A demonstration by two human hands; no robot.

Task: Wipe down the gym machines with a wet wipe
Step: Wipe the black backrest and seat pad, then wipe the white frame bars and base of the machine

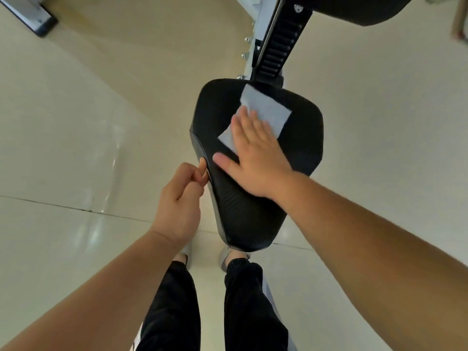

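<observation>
The right hand (255, 158), fingers straight, pressed a white wipe (266, 110) onto the black seat (304, 127) near 12 o'clock. The left hand (177, 198), curled, touched its 9 o'clock edge; grip unclear.

the right hand (255, 158) hides the wet wipe's (266, 110) near part. the top edge cuts off the upper pad (354, 8), and a blurred thing (458, 26) at the right edge is unreadable.

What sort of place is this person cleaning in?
Most likely a gym: a black padded seat, a notched adjustment rail behind it, another black pad above, and a right hand pressing a wipe flat on the seat.
</observation>
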